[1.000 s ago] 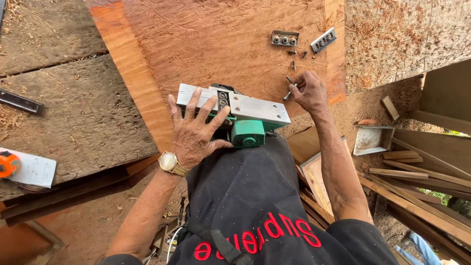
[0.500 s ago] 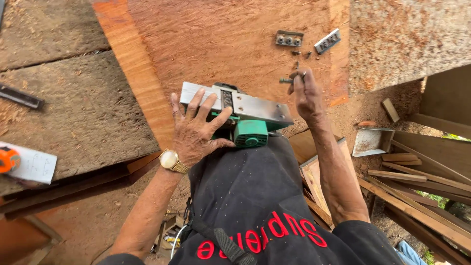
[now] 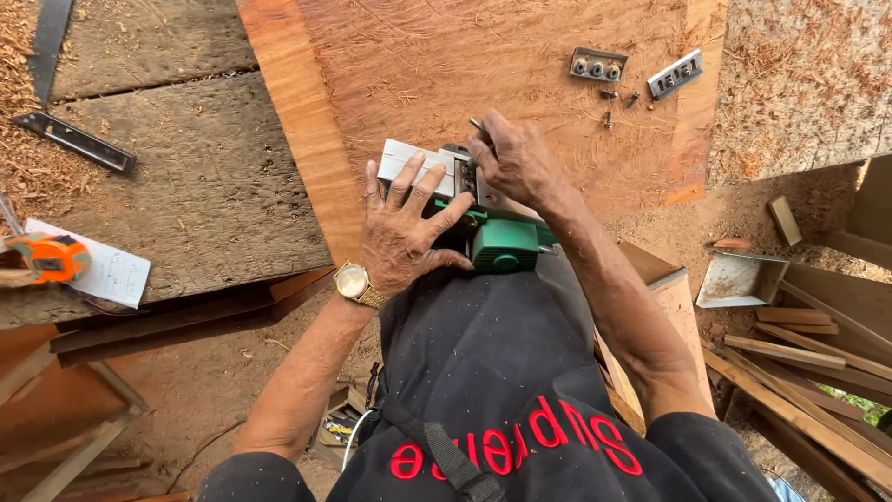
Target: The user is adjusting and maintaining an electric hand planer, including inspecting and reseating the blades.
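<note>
A green and silver electric planer (image 3: 502,244) lies upside down at the near edge of a reddish wooden board (image 3: 483,65), against my lap. My left hand (image 3: 401,234), with a gold watch on the wrist, rests flat on the planer with fingers spread, holding it down. My right hand (image 3: 516,160) is over the planer's middle, fingers pinched on a small metal tool (image 3: 478,126) whose tip pokes out above the knuckles. Two metal blade clamp pieces (image 3: 597,65) (image 3: 675,74) and a few loose screws (image 3: 609,107) lie on the board beyond.
Rough grey planks (image 3: 177,177) with sawdust lie to the left, with a metal square (image 3: 76,141), an orange tape measure (image 3: 54,257) and a paper sheet (image 3: 111,275). Wood offcuts (image 3: 799,344) and a metal tray (image 3: 739,279) lie on the ground at right.
My right hand has moved left from the board's screws onto the planer's middle, carrying the small tool. My left hand has stayed pressed on the planer.
</note>
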